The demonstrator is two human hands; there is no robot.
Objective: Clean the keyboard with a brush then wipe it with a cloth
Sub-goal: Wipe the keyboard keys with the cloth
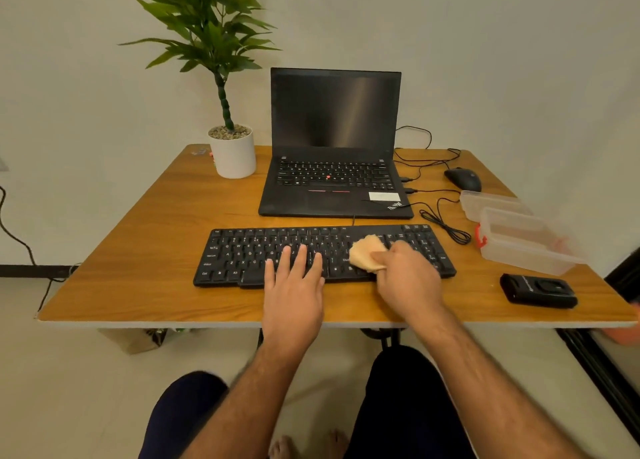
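A black keyboard (242, 251) lies across the front of the wooden table (145, 223). My left hand (294, 285) rests flat on its middle keys, fingers straight and spread. My right hand (408, 278) grips a bunched pale orange cloth (367, 252) and holds it against the keys on the right half of the keyboard. No brush is visible.
An open black laptop (332, 181) stands behind the keyboard, a potted plant (232, 150) to its left. A mouse (463, 178) with looped cables, clear plastic boxes (526, 244) and a small black device (538, 290) sit on the right side.
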